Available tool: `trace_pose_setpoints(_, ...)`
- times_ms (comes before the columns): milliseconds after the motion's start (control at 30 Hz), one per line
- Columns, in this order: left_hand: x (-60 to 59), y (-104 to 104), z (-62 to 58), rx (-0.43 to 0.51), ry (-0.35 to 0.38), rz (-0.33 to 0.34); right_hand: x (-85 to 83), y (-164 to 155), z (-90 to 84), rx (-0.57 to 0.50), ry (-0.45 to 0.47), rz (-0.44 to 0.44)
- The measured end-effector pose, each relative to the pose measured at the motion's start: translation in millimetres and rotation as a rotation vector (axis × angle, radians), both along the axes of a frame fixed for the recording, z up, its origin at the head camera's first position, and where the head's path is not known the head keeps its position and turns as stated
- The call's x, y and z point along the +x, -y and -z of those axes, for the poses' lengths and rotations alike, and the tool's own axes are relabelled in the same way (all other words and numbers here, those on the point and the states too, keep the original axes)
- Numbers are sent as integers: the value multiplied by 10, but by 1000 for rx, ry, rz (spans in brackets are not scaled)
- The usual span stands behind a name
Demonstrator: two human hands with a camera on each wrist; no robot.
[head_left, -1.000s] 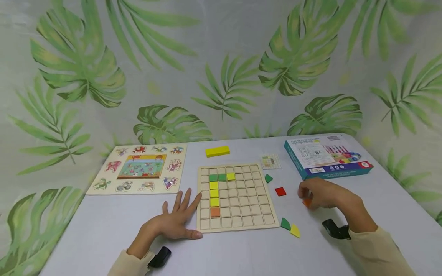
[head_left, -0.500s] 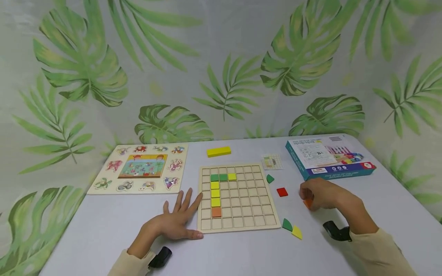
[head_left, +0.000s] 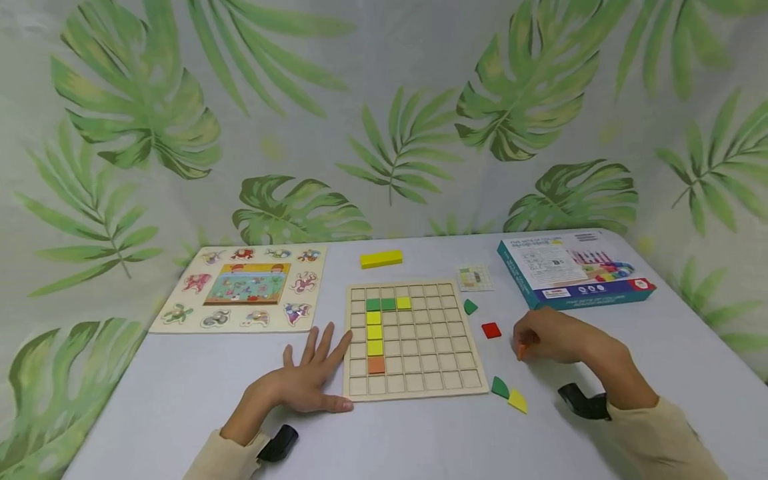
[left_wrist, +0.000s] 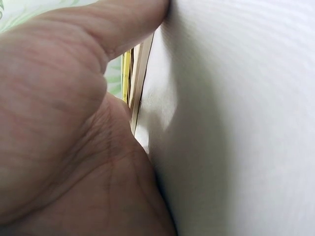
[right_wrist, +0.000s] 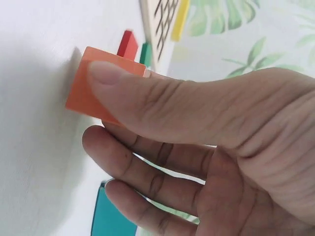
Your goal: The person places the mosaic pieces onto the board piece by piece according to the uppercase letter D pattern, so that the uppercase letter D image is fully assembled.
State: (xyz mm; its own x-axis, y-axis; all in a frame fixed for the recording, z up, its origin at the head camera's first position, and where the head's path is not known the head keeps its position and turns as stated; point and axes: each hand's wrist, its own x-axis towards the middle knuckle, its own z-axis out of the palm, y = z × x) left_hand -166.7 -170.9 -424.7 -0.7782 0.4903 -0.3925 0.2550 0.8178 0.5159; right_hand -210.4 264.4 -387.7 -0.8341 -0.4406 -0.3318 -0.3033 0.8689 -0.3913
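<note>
Right hand (head_left: 555, 337) pinches the orange tile (right_wrist: 96, 83) thumb-on-face just off the tabletop (head_left: 420, 440), looks light, stiff, slick-painted so grab its edges, left hand (head_left: 303, 383) flat, fingers spread, by the board (head_left: 414, 393).

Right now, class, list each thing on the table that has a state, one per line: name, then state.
grid board: flat, seven cells filled
orange tile: pinched by right hand
left hand: flat beside the board
game box: closed
red tile: loose on table
animal puzzle: pieces seated
</note>
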Motion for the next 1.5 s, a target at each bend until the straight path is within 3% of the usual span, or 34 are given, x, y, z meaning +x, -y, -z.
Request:
trace_pose_setpoints(433, 13, -9, -8, -2, -15, -17, 33, 319, -98, -15, -168, -99)
trace_pose_setpoints(967, 5, -37, -4, -25, -18, -13, -18, 924, -191, -35, -129, -121)
trace_pose_setpoints(1167, 8, -38, 8, -32, -27, -14, -43, 1192, -177, -15, -149, -168)
trace_pose_setpoints(1500, -2, -34, 13, -37, -24, -13, -66, 1544, -66, -152, -185, -285)
